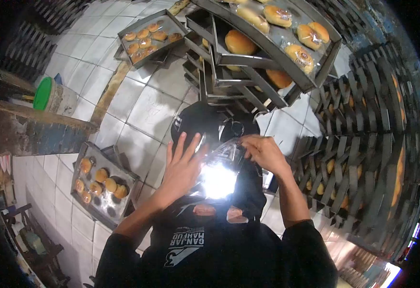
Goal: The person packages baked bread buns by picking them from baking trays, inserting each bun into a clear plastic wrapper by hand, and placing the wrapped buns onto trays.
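Clear plastic wrapping [228, 152] lies over my lap, with a very bright glare on it that hides detail. My left hand [183, 165] is spread at its left side, fingers apart and pointing up. At the upper right edge of the plastic, my right hand [263, 152] pinches it between thumb and fingers. A tray of wrapped buns [310, 57] tops a stack of metal trays just beyond my knees.
Small buns sit in a metal tray [138, 180] at the left and another tray [145, 54] at the upper left. Stacked trays [349, 168] rise at the right. A green-rimmed bucket [59, 98] stands near a wooden bench [42, 132].
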`<state>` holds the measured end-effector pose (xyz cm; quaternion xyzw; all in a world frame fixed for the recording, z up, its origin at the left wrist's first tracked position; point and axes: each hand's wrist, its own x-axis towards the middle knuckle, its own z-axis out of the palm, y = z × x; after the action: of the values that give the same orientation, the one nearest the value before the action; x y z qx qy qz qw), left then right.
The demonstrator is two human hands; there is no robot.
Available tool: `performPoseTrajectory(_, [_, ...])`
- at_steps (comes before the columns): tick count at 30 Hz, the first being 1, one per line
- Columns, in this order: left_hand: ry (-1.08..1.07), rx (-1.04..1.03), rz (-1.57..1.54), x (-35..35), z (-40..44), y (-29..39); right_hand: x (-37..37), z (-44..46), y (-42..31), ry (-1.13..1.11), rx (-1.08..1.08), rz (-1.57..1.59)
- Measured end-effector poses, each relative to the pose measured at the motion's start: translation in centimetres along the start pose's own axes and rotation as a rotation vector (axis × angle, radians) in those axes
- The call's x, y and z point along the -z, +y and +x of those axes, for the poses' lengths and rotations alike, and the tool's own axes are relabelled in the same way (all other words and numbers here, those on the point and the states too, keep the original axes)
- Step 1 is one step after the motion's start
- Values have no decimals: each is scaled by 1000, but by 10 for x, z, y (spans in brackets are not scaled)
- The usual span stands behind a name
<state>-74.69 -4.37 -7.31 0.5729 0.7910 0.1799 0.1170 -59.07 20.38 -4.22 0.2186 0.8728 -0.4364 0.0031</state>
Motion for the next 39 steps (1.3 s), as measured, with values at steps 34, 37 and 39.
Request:
performPoseTrajectory(34, [95, 876, -1510, 33, 32, -68, 399, 231, 88, 502, -256, -324])
performPoseTrajectory(37, [306, 734, -1575, 31, 40, -77, 375, 191, 39, 631, -82, -130])
performPoseTrajectory(39, [484, 701, -1652, 39, 54, -76, 335, 144, -23, 771, 63, 165])
